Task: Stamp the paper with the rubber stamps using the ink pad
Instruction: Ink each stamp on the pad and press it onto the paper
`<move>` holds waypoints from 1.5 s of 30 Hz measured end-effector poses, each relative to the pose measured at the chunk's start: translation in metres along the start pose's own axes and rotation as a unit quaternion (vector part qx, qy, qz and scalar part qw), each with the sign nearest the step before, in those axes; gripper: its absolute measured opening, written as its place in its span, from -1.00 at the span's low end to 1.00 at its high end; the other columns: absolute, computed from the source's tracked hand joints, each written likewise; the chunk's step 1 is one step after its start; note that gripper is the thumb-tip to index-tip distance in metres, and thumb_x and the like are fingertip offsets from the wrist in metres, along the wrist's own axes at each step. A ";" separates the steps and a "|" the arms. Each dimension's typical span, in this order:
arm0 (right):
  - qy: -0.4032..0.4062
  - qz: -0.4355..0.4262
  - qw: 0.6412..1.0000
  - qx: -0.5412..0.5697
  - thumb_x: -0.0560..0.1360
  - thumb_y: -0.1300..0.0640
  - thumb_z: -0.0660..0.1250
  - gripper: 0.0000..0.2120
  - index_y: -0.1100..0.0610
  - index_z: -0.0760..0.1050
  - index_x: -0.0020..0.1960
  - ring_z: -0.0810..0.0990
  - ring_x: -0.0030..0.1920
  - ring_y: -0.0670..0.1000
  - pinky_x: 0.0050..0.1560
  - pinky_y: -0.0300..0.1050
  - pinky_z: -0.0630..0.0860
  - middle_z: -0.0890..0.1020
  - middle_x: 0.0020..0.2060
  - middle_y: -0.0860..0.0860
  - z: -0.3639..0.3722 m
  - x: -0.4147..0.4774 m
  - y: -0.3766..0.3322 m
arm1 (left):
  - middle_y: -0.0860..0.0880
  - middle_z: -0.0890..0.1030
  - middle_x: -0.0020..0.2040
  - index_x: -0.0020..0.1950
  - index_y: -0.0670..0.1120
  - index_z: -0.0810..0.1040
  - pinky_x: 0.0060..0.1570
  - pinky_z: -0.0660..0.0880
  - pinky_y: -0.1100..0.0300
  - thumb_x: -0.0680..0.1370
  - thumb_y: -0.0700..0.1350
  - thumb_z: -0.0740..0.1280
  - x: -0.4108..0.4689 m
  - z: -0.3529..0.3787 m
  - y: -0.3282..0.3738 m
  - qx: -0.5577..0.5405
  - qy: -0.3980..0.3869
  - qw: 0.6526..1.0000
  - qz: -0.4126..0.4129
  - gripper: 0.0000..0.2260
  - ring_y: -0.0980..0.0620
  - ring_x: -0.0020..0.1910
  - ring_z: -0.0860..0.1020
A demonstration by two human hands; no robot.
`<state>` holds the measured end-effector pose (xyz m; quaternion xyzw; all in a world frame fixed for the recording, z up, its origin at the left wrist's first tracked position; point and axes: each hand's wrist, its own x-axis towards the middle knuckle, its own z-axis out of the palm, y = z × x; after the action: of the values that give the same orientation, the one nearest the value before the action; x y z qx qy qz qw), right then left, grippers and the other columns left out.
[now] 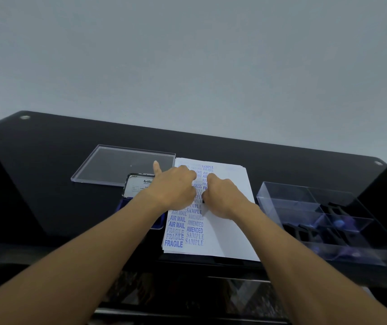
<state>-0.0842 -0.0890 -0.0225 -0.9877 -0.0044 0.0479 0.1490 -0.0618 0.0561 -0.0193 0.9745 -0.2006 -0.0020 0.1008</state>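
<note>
Stamping: right hand point(223, 198) grips rubber stamp point(203, 198) on paper point(225, 231)
Left hand point(176, 184): index raised, grasp unclear
Ink pad point(138, 187): left of stamp, left hand nearer

L grip point(176, 187) beside R grip point(224, 197) clutching stamp point(203, 198).

The table point(70, 207) is glossy black, smooth and mirror-like, and the wall point(187, 55) behind it is matt grey. The paper point(230, 231) is matt white with blue ink prints, while the lid point(108, 167) and the compartment box point(281, 200) are clear, smooth, shiny plastic. The ink pad point(138, 186) has a shiny metal-looking cover over a glossy blue base, and the stamp point(203, 198) shows only a dark matt edge.
</note>
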 end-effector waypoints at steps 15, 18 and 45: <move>0.035 0.012 0.998 0.041 0.64 0.11 0.10 -0.89 0.10 0.29 0.14 0.51 -0.18 0.07 -0.21 -0.01 0.43 0.56 -0.06 0.09 0.005 -0.013 0.003 | 0.00 0.45 0.37 0.31 -0.06 0.48 0.44 -0.19 -0.42 0.65 -0.05 0.13 -0.033 -0.017 0.000 0.005 0.029 0.999 -0.012 -0.72 -0.01 0.39 0.38; 0.045 0.024 0.996 0.076 0.65 0.08 0.11 -0.90 0.11 0.29 0.06 0.47 -0.23 0.03 -0.31 -0.07 0.35 0.53 -0.08 0.10 -0.006 -0.012 0.007 | 0.00 0.46 0.36 0.30 -0.07 0.48 0.43 -0.19 -0.42 0.64 -0.06 0.14 -0.039 -0.021 -0.003 -0.002 0.030 0.999 -0.022 -0.72 -0.01 0.37 0.40; 0.070 -0.026 0.967 0.244 0.60 0.13 0.17 -0.86 0.23 0.35 -0.02 0.30 -0.30 0.04 -0.30 -0.07 0.28 0.47 -0.24 0.13 -0.061 -0.028 -0.005 | 0.06 0.36 0.49 0.45 0.02 0.39 0.50 -0.14 -0.33 0.65 -0.04 0.15 -0.064 -0.034 -0.035 -0.097 0.076 0.988 -0.088 -0.64 0.00 0.47 0.31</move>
<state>-0.1059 -0.1031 0.0398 -0.9219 -0.0078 -0.0260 0.3864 -0.1058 0.1197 0.0048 0.9712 -0.1046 0.0438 0.2097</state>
